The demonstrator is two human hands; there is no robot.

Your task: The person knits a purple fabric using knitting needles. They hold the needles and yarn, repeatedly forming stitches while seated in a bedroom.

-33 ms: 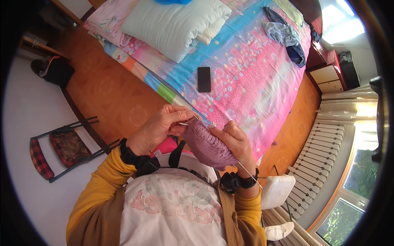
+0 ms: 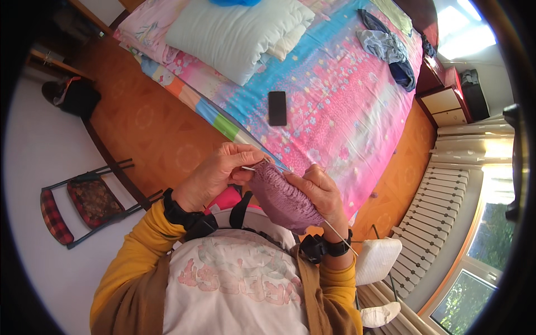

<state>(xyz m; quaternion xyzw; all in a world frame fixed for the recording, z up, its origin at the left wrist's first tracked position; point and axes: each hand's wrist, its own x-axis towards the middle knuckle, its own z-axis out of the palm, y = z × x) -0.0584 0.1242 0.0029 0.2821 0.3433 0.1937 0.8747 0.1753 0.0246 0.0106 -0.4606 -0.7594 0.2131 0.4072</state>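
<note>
A piece of mauve knitting hangs between my two hands, over my lap and in front of the bed. Fingers and thumb of my left hand pinch together at its upper left corner, where a short light needle end sticks out. My right hand is closed round the right part of the knitting, thumb lying along its top edge. From under that hand a long thin knitting needle slants down toward my right wrist. The stitches at the left fingertips are partly hidden.
Ahead is a bed with a flowered sheet, holding a black phone, a pale quilt and crumpled clothes. A folding chair is at the left. On the right are a white-padded seat and a radiator.
</note>
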